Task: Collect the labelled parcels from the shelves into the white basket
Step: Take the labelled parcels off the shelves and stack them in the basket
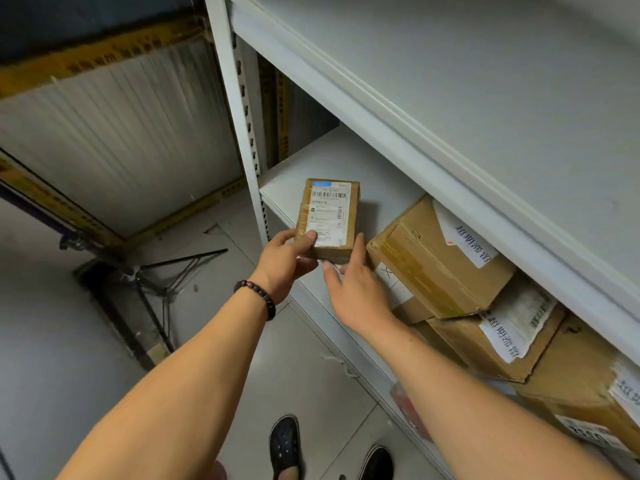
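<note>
- Brown cardboard, white label up: the small parcel (pixel 327 216) is held just over the front edge of the shelf (pixel 346 161), with its long axis pointing into the shelf.
- The left hand (pixel 289 258) grips its near left corner, thumb on the label.
- The right hand (pixel 356 292) lays straight fingers against its right side, beside the larger boxes (pixel 440 258) on the shelf.
- No basket is in view; the left hand looks best placed to carry the parcel off the shelf.
</note>
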